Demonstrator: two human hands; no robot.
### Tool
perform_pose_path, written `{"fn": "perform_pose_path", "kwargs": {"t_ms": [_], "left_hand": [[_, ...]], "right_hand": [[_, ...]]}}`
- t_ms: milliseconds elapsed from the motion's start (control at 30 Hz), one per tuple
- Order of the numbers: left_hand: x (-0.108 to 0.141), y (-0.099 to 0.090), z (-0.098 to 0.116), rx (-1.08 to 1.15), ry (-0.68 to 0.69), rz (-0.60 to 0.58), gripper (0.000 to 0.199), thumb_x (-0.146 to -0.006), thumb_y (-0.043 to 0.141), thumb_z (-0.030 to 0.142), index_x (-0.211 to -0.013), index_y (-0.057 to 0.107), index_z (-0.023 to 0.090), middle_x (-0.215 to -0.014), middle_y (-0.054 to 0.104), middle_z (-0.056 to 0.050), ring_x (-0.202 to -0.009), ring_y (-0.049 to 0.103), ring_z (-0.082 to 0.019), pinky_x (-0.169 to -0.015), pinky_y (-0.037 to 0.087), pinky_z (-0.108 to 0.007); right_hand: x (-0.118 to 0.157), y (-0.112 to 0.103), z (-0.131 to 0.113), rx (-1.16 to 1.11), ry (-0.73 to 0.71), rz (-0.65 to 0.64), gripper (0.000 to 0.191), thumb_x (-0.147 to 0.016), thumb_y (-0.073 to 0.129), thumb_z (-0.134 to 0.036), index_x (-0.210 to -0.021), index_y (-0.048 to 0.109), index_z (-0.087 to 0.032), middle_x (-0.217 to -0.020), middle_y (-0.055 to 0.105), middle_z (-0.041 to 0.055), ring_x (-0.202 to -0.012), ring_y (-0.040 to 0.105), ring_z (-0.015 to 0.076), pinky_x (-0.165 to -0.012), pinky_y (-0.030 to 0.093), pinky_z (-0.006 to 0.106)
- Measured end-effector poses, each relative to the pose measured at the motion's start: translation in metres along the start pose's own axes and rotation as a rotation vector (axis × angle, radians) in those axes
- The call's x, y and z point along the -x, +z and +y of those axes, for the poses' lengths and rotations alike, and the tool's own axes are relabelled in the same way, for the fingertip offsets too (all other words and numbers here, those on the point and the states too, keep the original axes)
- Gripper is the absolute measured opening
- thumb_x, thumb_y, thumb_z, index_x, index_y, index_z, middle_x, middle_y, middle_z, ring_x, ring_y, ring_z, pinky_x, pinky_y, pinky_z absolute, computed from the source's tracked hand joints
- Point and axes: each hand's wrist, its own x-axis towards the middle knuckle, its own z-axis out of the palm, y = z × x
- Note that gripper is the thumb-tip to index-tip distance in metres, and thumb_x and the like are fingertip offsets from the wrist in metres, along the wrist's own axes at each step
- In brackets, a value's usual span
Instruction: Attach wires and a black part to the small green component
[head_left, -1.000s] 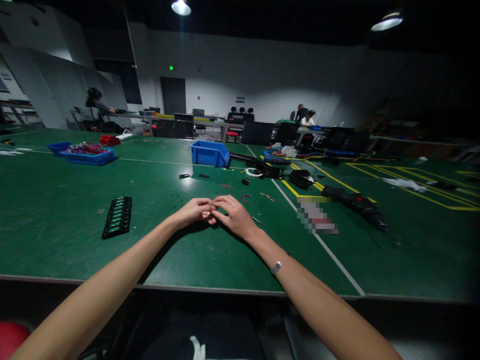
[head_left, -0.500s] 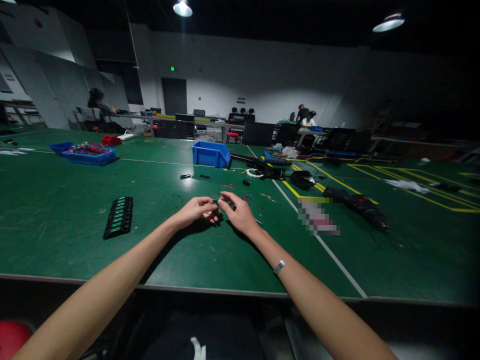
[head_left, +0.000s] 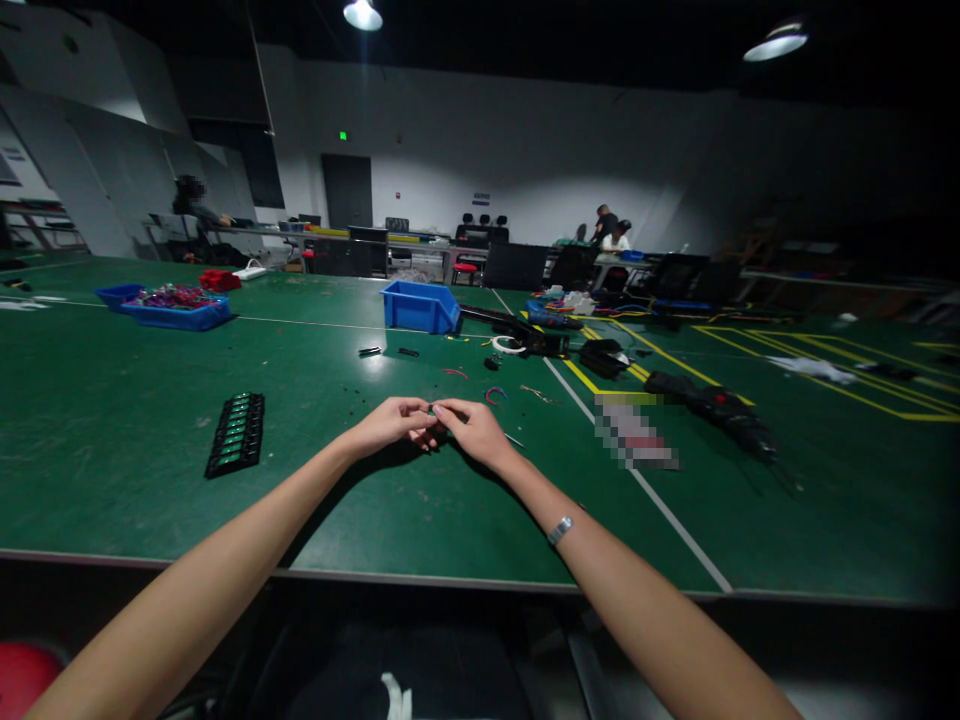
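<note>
My left hand (head_left: 395, 422) and my right hand (head_left: 472, 428) meet at the fingertips just above the green table (head_left: 360, 520). Both are closed in a pinch around something small and dark, too hidden to name. A black tray with rows of green pieces (head_left: 235, 434) lies to the left of my left hand. Two small dark strips rest beyond the hands, one of them this black strip (head_left: 409, 352). Tiny black bits are scattered around the left hand. Close to my right hand lie a coil of thin red and blue wire (head_left: 494, 396) and a thin pale rod (head_left: 514, 440).
A blue bin (head_left: 421, 307) stands farther back, and a blue tray of coloured wires (head_left: 177, 308) sits at the far left. On the right lie black tool-like items (head_left: 712, 408) and yellow tape lines. People sit or stand at distant benches.
My right hand's fingers have come down and closed in against the left fingertips. The left hand has stayed nearly in place.
</note>
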Motion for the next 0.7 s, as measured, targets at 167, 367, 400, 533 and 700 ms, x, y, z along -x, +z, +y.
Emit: {"fn": "perform_pose_path", "kwargs": {"t_ms": [167, 367, 400, 533, 700], "left_hand": [[0.0009, -0.0004, 0.0009, -0.015, 0.004, -0.009, 0.038, -0.085, 0.067, 0.041, -0.106, 0.064, 0.009, -0.088, 0.072, -0.012, -0.078, 0.071, -0.019, -0.072, 0.056, -0.03], [-0.0004, -0.0012, -0.0023, -0.026, -0.005, 0.002, 0.038, -0.084, 0.068, 0.043, -0.101, 0.065, 0.009, -0.082, 0.071, -0.011, -0.073, 0.07, -0.018, -0.069, 0.054, -0.028], [-0.0007, -0.0013, -0.0028, -0.028, -0.008, 0.005, 0.038, -0.084, 0.068, 0.043, -0.101, 0.065, 0.009, -0.081, 0.071, -0.011, -0.072, 0.07, -0.018, -0.069, 0.054, -0.028], [-0.0014, -0.0014, -0.0038, -0.027, -0.018, 0.008, 0.04, -0.084, 0.068, 0.044, -0.102, 0.065, 0.009, -0.08, 0.071, -0.011, -0.072, 0.07, -0.018, -0.067, 0.053, -0.027], [-0.0013, -0.001, -0.0039, -0.024, -0.019, 0.018, 0.039, -0.083, 0.069, 0.044, -0.101, 0.065, 0.009, -0.08, 0.07, -0.01, -0.072, 0.071, -0.019, -0.068, 0.054, -0.028]], "right_hand": [[0.0003, 0.0003, 0.0004, 0.006, 0.0, -0.01, 0.032, -0.097, 0.05, -0.038, -0.107, 0.075, -0.02, -0.106, 0.075, 0.006, -0.095, 0.068, 0.0209, -0.084, 0.05, 0.03], [0.0004, -0.0002, -0.0011, -0.01, -0.01, -0.034, 0.034, -0.097, 0.049, -0.037, -0.104, 0.075, -0.018, -0.103, 0.075, 0.0068, -0.091, 0.067, 0.0203, -0.082, 0.048, 0.029], [0.0004, -0.0003, -0.0012, -0.012, -0.012, -0.037, 0.034, -0.097, 0.048, -0.037, -0.103, 0.075, -0.018, -0.102, 0.076, 0.0067, -0.09, 0.067, 0.0202, -0.081, 0.047, 0.029], [0.0003, -0.0003, -0.0008, -0.018, -0.011, -0.039, 0.033, -0.097, 0.048, -0.036, -0.101, 0.075, -0.018, -0.099, 0.076, 0.0062, -0.088, 0.067, 0.0195, -0.079, 0.046, 0.028], [0.0005, 0.0006, 0.0001, -0.017, 0.006, -0.038, 0.033, -0.097, 0.048, -0.036, -0.1, 0.075, -0.017, -0.096, 0.076, 0.0065, -0.084, 0.066, 0.0189, -0.076, 0.046, 0.028]]}}
